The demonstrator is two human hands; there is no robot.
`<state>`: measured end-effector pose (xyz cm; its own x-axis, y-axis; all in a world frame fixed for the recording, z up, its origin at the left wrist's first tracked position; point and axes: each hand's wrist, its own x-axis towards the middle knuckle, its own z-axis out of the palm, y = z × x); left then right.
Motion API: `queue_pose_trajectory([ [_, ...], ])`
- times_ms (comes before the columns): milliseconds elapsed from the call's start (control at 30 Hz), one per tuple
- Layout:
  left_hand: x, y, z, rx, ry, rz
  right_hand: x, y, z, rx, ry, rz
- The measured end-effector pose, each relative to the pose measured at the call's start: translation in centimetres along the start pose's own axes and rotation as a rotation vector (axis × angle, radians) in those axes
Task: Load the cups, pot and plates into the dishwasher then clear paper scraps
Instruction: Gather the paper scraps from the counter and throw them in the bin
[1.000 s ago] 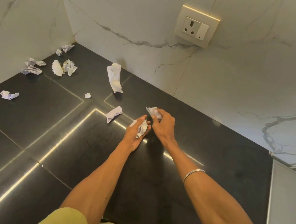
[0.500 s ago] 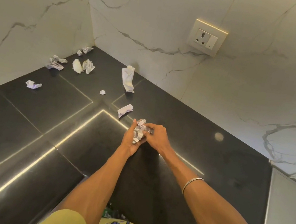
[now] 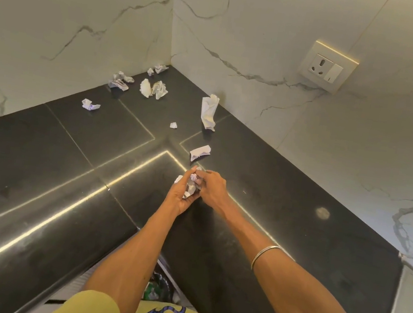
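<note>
Here, hands: both hands meet above the black surface point(image 3: 37, 171), close to its inner corner seam.
Left hand: the left hand point(image 3: 180, 195) is palm up, fingers curled round a wad of crumpled paper point(image 3: 190, 186); its grip is closed on that wad.
Right hand: the right hand point(image 3: 210, 187) lies against the left, its fingertips pinching the top of the same wad, so its grip is narrow and on the paper.
Change in the hands: a second ago the right hand was apart from the left, pinching a separate scrap just beyond it; half a second ago it had brought that scrap in; now the two hands are pressed together on one bundle.
Nearest loose scrap: a folded scrap point(image 3: 200, 152) lies on the surface just beyond the fingers, not touched.
Other scraps: a tall twisted piece point(image 3: 208, 112) stands near the right-hand wall; a tiny bit point(image 3: 173, 125) lies to its left; a pair of pale crumples point(image 3: 153, 89) sits further back; a purple-tinged piece point(image 3: 120, 81) lies by the left wall; two small bits point(image 3: 158, 69) are in the far corner; one lone scrap point(image 3: 90, 105) lies nearer along the left wall.
Change in the scraps: those on the surface lie in the same pattern as before; only the view has swung left.
Walls: white marble-look panels with a socket plate point(image 3: 327, 66) on the right wall.
Person: yellow sleeves at the bottom edge, and a thin bangle point(image 3: 264, 253) on the right forearm.
</note>
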<state>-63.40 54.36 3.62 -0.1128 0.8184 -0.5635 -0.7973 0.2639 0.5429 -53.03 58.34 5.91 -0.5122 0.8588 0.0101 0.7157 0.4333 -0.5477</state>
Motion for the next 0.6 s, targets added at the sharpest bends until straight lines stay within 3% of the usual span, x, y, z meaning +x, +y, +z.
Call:
queue_pose_trajectory([
  [200, -0.5, 2.9, -2.2, 0.019, -0.013, 0.035, 0.2, -1.6, -0.2, 0.369, 0.11, 0.093],
  [500, -0.7, 4.4, -1.5, -0.06, 0.066, 0.102, 5.0, -1.1, -0.5, 0.188, 0.095, 0.137],
  [600, -0.2, 4.6, -1.8, -0.072, 0.061, 0.091, 6.7, -0.6, -0.7, 0.026, 0.004, 0.139],
])
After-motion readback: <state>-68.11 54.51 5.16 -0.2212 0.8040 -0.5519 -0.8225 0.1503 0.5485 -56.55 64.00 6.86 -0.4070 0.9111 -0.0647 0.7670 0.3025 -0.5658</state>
